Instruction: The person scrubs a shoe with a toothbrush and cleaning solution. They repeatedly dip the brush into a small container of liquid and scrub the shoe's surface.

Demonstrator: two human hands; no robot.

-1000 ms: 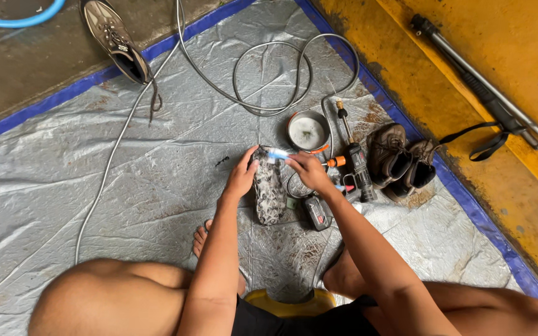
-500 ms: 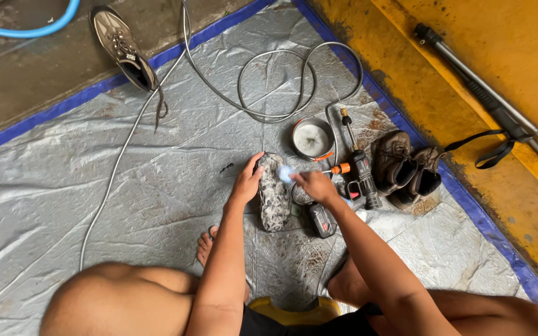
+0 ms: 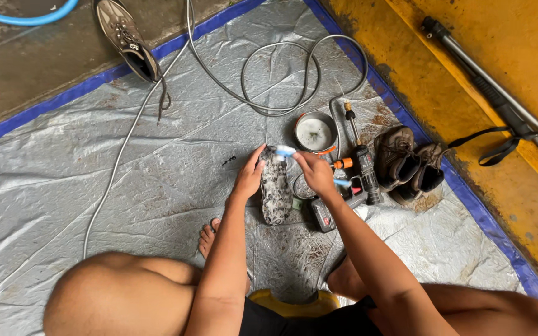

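Observation:
A grey patterned shoe [image 3: 276, 194] lies on the silver tarp [image 3: 94, 180] in front of me. My left hand [image 3: 251, 174] grips the shoe's left side near its far end. My right hand [image 3: 314, 173] holds a small blue and white brush [image 3: 285, 151], whose head rests on the shoe's far tip. I am squatting, with my knees at the bottom of the view and one bare foot [image 3: 208, 236] showing under my left arm.
A round bowl [image 3: 316, 133] of cloudy liquid, a black spray gun [image 3: 362, 169] on a coiled grey hose [image 3: 281, 81] and a battery pack [image 3: 322, 215] lie to the right. Further right is a pair of brown shoes [image 3: 409, 165]; one sneaker [image 3: 127, 40] lies top left. A black metal pole with a strap [image 3: 493, 87] lies on the yellow floor.
Both hands stay on the grey shoe. My right hand with the brush has shifted slightly along the shoe's far end. The view has tilted a little.

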